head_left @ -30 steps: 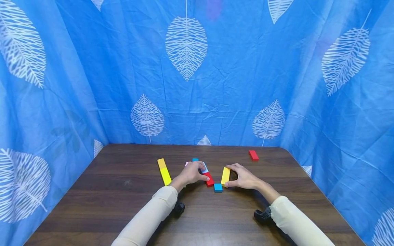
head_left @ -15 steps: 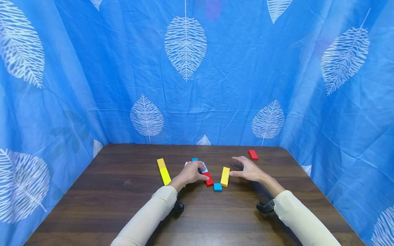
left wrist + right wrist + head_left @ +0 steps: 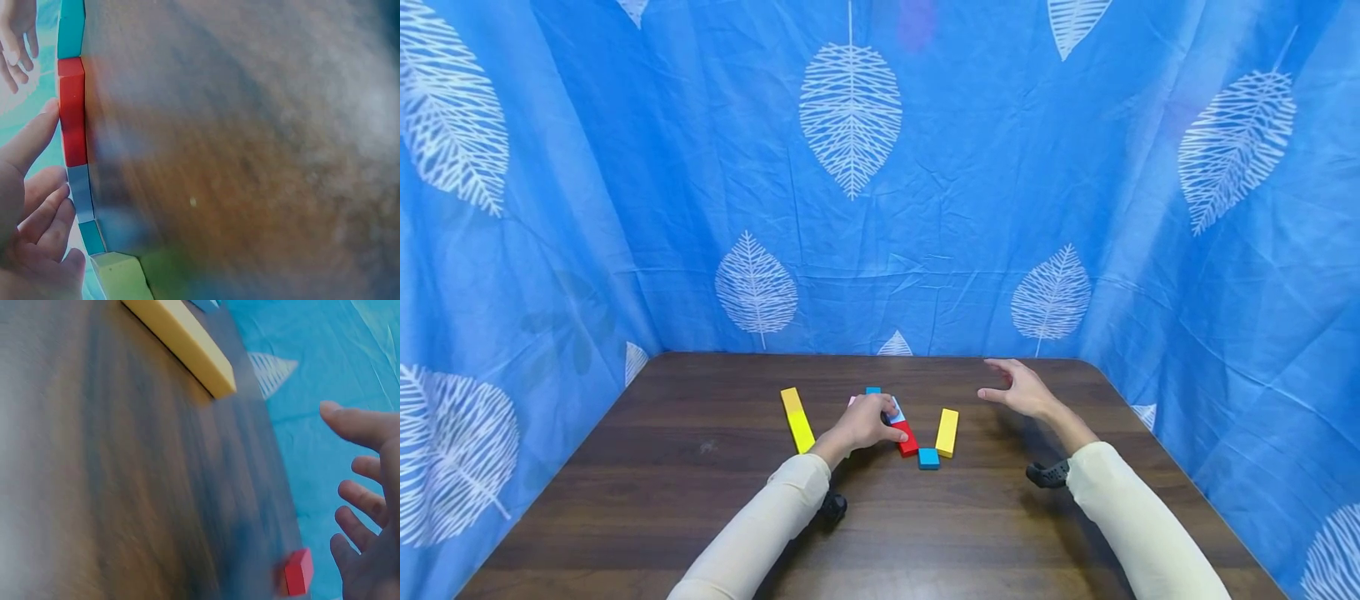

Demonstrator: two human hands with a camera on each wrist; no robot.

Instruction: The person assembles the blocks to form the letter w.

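Note:
My left hand [image 3: 880, 419] rests against a short row of blocks on the brown table [image 3: 700, 500]. Its thumb touches the red block [image 3: 908, 439], and its fingers lie by the pale blue block [image 3: 897, 411]. In the left wrist view the thumb [image 3: 34, 134] lies along the side of the red block [image 3: 72, 109]; the fingers stay loosely curled and pinch nothing. My right hand [image 3: 1009, 385] hovers open above the far right of the table, its fingers [image 3: 359, 500] spread near a small red block [image 3: 299, 570]. A yellow block [image 3: 947, 432] lies free between the hands.
A small blue block [image 3: 928, 457] sits in front of the yellow one. A long yellow block [image 3: 796, 419] lies to the left. A blue leaf-print cloth [image 3: 880, 208] walls the table at the back and on both sides. A green block [image 3: 122, 275] ends the row.
My right hand let go of the yellow block, then rose and moved back and to the right, now covering the far red block in the head view. The left hand stayed put.

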